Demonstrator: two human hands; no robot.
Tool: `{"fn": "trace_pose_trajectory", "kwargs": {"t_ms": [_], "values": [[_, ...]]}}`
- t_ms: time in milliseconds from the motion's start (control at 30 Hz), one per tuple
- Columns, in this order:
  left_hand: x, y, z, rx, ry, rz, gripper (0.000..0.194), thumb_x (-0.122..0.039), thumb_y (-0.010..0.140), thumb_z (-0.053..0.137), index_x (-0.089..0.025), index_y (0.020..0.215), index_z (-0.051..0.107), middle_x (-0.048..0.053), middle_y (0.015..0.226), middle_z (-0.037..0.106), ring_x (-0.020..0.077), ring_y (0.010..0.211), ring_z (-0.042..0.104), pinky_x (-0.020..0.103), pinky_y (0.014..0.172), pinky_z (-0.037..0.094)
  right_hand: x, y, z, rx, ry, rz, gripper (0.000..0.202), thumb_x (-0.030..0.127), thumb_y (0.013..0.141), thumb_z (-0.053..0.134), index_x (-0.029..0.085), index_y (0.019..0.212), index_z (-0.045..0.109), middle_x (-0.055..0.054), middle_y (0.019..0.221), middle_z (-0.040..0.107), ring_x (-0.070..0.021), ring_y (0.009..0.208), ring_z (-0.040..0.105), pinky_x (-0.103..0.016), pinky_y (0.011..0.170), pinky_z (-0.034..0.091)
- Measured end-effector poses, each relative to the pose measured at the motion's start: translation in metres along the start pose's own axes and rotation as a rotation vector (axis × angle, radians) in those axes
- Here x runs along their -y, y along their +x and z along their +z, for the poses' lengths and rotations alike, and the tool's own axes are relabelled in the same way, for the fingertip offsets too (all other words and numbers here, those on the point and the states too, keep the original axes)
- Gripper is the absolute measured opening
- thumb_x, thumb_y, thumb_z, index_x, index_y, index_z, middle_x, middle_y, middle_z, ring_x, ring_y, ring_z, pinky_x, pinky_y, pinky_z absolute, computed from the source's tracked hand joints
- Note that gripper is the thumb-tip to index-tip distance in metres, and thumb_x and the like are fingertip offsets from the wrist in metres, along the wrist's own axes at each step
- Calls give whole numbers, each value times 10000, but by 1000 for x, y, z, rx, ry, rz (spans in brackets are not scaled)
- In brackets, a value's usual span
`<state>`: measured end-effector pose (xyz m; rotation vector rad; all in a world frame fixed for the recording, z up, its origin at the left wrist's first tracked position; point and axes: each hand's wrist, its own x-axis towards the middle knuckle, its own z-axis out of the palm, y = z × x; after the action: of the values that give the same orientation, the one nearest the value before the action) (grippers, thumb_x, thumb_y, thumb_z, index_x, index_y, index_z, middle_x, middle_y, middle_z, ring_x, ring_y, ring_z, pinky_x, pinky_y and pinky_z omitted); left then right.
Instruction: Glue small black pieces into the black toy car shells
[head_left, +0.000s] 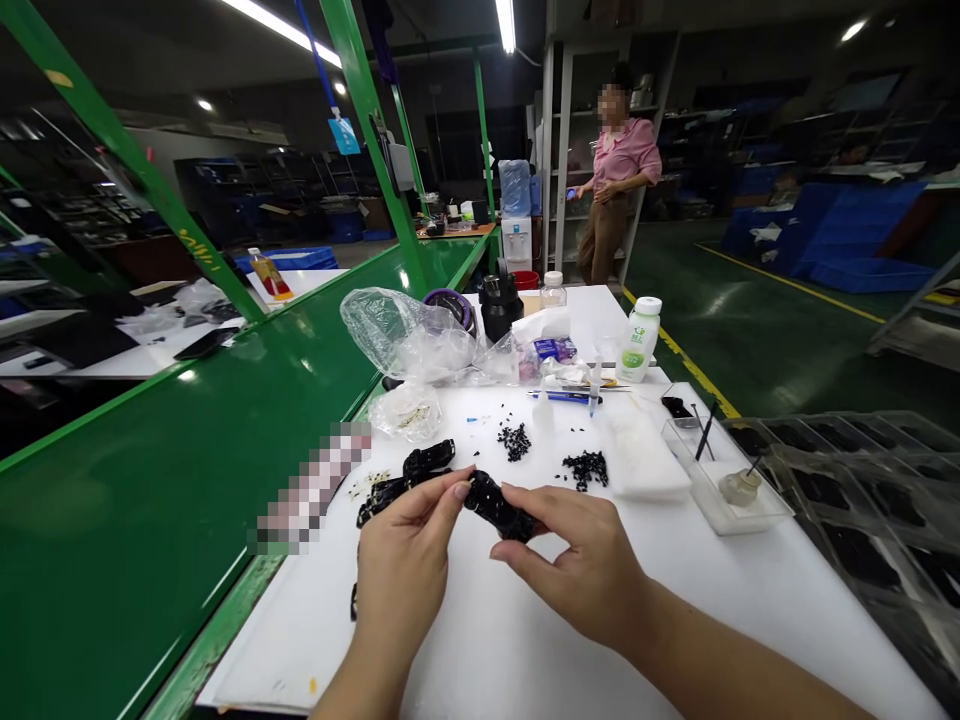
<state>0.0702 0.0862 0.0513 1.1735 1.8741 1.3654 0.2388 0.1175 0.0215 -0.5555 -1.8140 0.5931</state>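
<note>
A black molded part (495,508) is held above the white table (480,640). Fingers and thumb of my right hand (581,555) grip its right end. My left hand (412,545) is pinched at the part's upper left end; whatever is between thumb and forefinger is too small to name. Behind my left hand lie more black parts (429,458), partly hidden by it. Two piles of tiny black pieces, one (514,442) further back and one (586,470) to the right, rest on the table beyond my hands.
At the right are a white foam block (645,455) and a clear tray (750,510) with tools and a small jar. Plastic bags (420,340), a white bottle (640,340) and a black flask (500,303) stand behind. A green conveyor runs left; a person in pink stands in the background.
</note>
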Motion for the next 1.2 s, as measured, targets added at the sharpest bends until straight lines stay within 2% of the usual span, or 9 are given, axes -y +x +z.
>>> {"fn": "trace_pose_trajectory", "kwargs": {"t_ms": [567, 767, 933, 1000, 1133, 1200], "values": [[2, -5, 1, -54, -78, -4, 261, -441, 704, 769, -224, 849, 777, 23, 800, 760, 201, 782, 688, 273, 764, 552, 1, 4, -3, 39, 84, 7, 363, 137, 820, 728, 133, 1176, 655, -71, 841, 729, -168, 726, 667, -290, 671, 566], [5, -9, 5, -129, -128, -9, 239, -418, 689, 777, -232, 839, 778, 24, 891, 768, 210, 867, 693, 281, 816, 555, 3, 3, 0, 18, 41, -23, 348, 162, 817, 746, 119, 1152, 665, -69, 825, 724, -161, 696, 660, -274, 644, 558], [7, -8, 4, -101, -130, -43, 261, -420, 695, 790, -223, 867, 778, 33, 909, 764, 210, 888, 677, 297, 852, 535, 3, 2, -1, 17, 37, -35, 359, 166, 807, 760, 100, 1148, 668, -75, 815, 723, -160, 682, 660, -269, 634, 554], [10, -5, 1, -46, -189, -66, 277, -417, 685, 810, -216, 871, 774, 38, 911, 762, 201, 880, 673, 290, 840, 530, 3, 2, -1, 22, 42, -43, 361, 172, 806, 763, 101, 1146, 667, -77, 819, 725, -162, 681, 663, -272, 637, 555], [14, 6, -4, 187, -444, -204, 286, -398, 645, 854, -191, 818, 757, 43, 839, 755, 176, 801, 669, 260, 744, 536, 3, 3, -4, 35, 46, -68, 356, 180, 810, 761, 118, 1146, 663, -87, 879, 738, -169, 722, 683, -275, 670, 567], [14, 10, -6, 265, -496, -251, 279, -379, 636, 865, -174, 787, 752, 53, 824, 753, 173, 794, 670, 250, 729, 536, 3, 3, -4, 40, 47, -74, 355, 210, 817, 760, 123, 1147, 659, -89, 891, 740, -169, 720, 684, -275, 669, 570]]}}
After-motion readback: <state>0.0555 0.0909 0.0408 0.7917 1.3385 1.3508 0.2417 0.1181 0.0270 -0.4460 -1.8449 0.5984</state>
